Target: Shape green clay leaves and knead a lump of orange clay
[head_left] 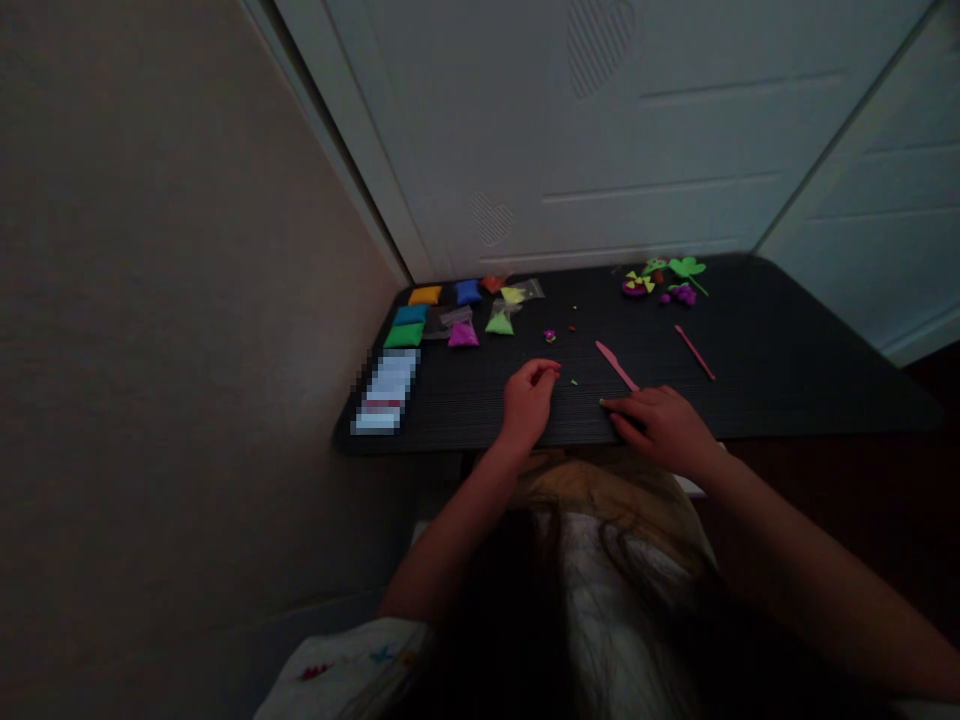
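Touching a tiny, pale-green speck (601, 402) on the dark table (787, 370) with the right hand (664, 425) in a spread grip, and with the left hand (526, 400) pressed together, cannot tell whether around anything.

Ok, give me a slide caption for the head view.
Left hand pinched, right hand at a green bit beside a pink knife, colourful packets behind, on a dark table.

On table (795, 375), knife (615, 364) between bags (463, 334) and stick (694, 352)
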A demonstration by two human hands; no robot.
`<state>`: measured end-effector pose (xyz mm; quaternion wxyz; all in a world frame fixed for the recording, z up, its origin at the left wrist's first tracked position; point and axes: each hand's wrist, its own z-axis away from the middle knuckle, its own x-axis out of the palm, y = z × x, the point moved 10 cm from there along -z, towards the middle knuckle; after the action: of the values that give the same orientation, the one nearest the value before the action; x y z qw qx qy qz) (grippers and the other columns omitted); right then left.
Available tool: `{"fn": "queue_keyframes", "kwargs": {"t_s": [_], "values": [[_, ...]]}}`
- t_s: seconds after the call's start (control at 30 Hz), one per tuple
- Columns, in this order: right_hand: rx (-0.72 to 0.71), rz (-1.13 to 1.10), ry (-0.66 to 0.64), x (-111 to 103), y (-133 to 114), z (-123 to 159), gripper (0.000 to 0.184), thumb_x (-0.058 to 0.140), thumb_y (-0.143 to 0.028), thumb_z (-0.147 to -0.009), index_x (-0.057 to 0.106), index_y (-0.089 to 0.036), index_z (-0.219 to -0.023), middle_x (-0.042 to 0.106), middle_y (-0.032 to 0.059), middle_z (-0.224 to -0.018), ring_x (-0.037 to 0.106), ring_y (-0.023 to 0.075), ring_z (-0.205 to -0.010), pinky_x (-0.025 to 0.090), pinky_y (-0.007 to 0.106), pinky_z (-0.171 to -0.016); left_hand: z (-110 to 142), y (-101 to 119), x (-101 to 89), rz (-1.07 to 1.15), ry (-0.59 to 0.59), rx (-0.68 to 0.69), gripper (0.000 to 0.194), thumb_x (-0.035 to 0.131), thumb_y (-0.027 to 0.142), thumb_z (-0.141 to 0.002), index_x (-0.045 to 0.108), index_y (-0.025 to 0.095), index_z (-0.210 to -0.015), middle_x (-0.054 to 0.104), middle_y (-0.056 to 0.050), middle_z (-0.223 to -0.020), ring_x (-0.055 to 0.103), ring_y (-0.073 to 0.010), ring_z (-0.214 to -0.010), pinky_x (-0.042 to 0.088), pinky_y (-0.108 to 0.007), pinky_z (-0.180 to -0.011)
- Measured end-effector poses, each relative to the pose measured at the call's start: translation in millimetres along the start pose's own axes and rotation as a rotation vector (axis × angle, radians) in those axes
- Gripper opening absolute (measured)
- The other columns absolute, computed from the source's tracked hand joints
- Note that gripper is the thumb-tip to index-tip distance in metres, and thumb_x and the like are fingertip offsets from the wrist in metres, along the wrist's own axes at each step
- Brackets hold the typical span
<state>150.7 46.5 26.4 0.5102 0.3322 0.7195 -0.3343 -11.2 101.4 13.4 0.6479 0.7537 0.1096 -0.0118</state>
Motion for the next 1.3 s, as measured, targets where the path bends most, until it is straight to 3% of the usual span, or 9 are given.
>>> {"fn": "queue_keyframes", "kwargs": {"t_s": [0.37,0.97,1.13,1.3], "values": [[0.029,-0.081,0.016,0,3,-2,0.032,0.042,-0.032,-0.086,0.054,-0.02,-0.112,0.064,0.0068,-0.104,0.057,0.0203,-0.094,0.036,0.035,-0.081,0,2,0.7,0.011,-0.005,0.003,0.014,0.049,0.018,-0.075,0.063,0.017,-0.078,0.064,-0.001,-0.076,0.059,-0.0127,-0.076,0.043,-0.024,-0.073],[0.01,-0.001,0.038,-1,-1,-2,0.031,0.041,-0.03,-0.086,0.06,-0.02,-0.108,0.065,0.0065,-0.087,0.056,0.0191,-0.08,0.033,0.033,-0.073,2,4,3.2,-0.054,-0.023,0.012,0.015,0.05,0.018,-0.075,0.063,0.017,-0.08,0.065,-0.001,-0.08,0.059,-0.0128,-0.077,0.042,-0.024,-0.072],[0.088,-0.243,0.093,-12,6,-1,0.034,0.042,-0.031,-0.086,0.054,-0.021,-0.116,0.061,0.0052,-0.087,0.054,0.0166,-0.078,0.038,0.03,-0.072,3,9,4.5,-0.027,-0.045,0.013,0.015,0.052,0.021,-0.076,0.065,0.017,-0.082,0.065,-0.003,-0.085,0.058,-0.0135,-0.08,0.042,-0.025,-0.075],[0.181,-0.608,0.213,-29,4,1,0.034,0.045,-0.032,-0.086,0.052,-0.023,-0.118,0.055,0.0007,-0.076,0.049,0.0119,-0.064,0.04,0.025,-0.06,23,9,27.7,0.189,-0.229,-0.107,0.018,0.059,0.029,-0.073,0.068,0.018,-0.085,0.067,-0.004,-0.089,0.058,-0.0141,-0.082,0.042,-0.026,-0.078]]}}
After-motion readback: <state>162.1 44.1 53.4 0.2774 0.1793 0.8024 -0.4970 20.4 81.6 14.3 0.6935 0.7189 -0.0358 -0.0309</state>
